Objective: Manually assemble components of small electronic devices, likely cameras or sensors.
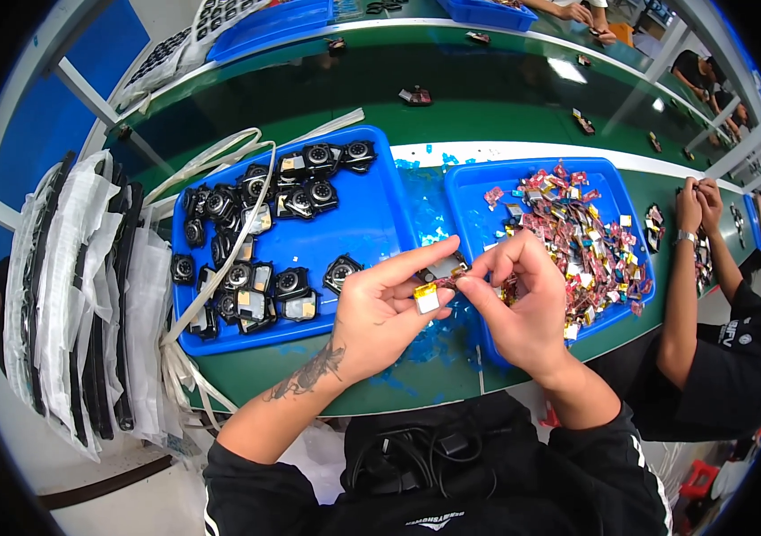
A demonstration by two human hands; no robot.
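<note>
Between my two hands, over the gap between the trays, is a dark watch case (443, 267), partly hidden by fingers. My left hand (372, 317) is closed around it, index finger stretched along its far side. A small silver battery with yellow tape (428, 301) hangs out by the left fingertips. My right hand (528, 304) pinches, thumb against index finger, a small reddish circuit board (457, 275) beside the case. Several black watch cases (255, 279) lie in the left blue tray (345, 241). The right blue tray (474, 210) holds a heap of red circuit boards with batteries (577, 241).
Blue film scraps (425, 353) litter the green bench (363, 393). White straps (211, 295) cross the left tray's edge beside stacked wrapped trays (86, 295). Behind runs a green conveyor (300, 85) with scattered parts. A co-worker's arms (684, 268) work at right.
</note>
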